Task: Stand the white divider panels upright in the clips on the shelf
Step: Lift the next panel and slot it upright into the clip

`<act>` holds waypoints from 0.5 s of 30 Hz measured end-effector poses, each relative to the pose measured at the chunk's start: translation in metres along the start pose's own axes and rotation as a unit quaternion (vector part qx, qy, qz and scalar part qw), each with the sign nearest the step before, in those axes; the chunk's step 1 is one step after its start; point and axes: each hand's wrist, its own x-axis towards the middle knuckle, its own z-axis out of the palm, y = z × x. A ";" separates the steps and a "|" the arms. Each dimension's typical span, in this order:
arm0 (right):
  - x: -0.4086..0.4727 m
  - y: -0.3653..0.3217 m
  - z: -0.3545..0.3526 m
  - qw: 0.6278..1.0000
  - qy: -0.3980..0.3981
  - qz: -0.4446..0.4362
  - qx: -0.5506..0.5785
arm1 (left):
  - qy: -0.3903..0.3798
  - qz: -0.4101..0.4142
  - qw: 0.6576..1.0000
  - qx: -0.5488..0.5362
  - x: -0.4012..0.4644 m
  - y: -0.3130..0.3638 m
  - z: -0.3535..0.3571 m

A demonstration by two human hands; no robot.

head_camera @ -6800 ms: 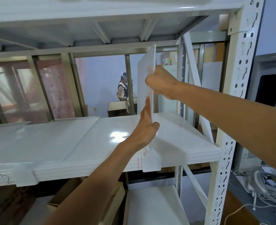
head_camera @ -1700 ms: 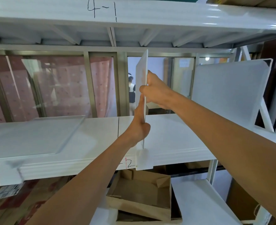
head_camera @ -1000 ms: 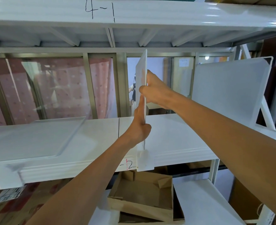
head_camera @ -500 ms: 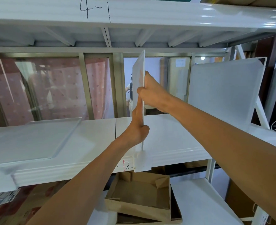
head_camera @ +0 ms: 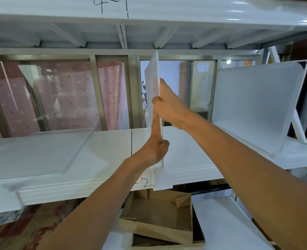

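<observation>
White plastic is what I handle here: a thin divider panel (head_camera: 151,91), held edge-on to my view and close to upright, with its lower front corner at the clip (head_camera: 162,179) hooked over the front lip of the shelf (head_camera: 102,148). I judge the panel to be at or just inside the clip slot; I cannot tell whether it is fully seated.

My right hand (head_camera: 169,107) grips the near edge of the panel at mid-height, fingers wrapped onto the far face. This high hold controls tilt and keeps the sheet plumb. My left hand (head_camera: 155,148) is lower, closed on the same edge with a finger laid flat up the near face. This low hold steers the bottom edge into the slot and resists bowing, as a sheet this thin is likely to flex.

Both holds sit on the front edge because the shelf above leaves little headroom and the rear of the panel is out of reach.

A second panel (head_camera: 257,105) stands to the right, already upright. A third panel (head_camera: 35,150) lies flat on the shelf to the left, near a further clip (head_camera: 4,199), not yet placed.

Next step, as I judge it: press down evenly with both hands until the panel stands unaided, then release.
</observation>
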 end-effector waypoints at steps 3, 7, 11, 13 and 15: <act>-0.001 0.001 0.000 1.000 -0.010 0.012 0.017 | -0.002 -0.015 1.000 0.009 0.000 -0.002 0.000; -0.004 0.006 -0.003 0.998 -0.014 0.030 0.047 | -0.014 -0.009 1.000 0.006 -0.002 0.001 0.001; -0.011 0.007 -0.005 0.997 0.005 0.031 0.072 | -0.018 -0.024 1.000 -0.003 -0.002 -0.002 0.005; -0.015 0.006 -0.007 0.995 -0.024 0.027 0.093 | -0.014 -0.042 0.999 -0.004 -0.003 -0.001 0.007; -0.017 0.004 -0.008 0.993 -0.046 0.020 0.103 | -0.011 -0.055 0.998 -0.004 -0.006 0.001 0.007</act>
